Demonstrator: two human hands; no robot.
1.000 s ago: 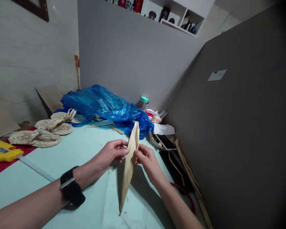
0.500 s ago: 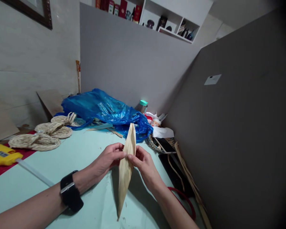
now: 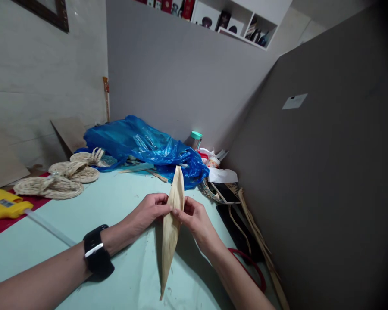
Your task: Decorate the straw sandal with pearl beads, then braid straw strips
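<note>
Table surface (image 3: 116,196) is pale mint green, faintly creased toward the near side. Toward the far side I note a crumpled blue plastic bag (image 3: 132,137), loose dry strips (image 3: 157,175) beside it. At left: woven straw pieces (image 3: 51,188), red sheet (image 3: 40,204). At right: flat black panel (image 3: 225,217), curved red cord (image 3: 262,277), long dry stalks (image 3: 257,234).

left hand (image 3: 148,214) + right hand (image 3: 201,221) pinch pale leaf (image 3: 171,232); blue bag (image 3: 136,135) beyond; braided pieces (image 3: 48,188) leftward

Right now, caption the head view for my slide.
Left hand and right hand pinch a pale leaf-like strip over a mint-green surface.
</note>
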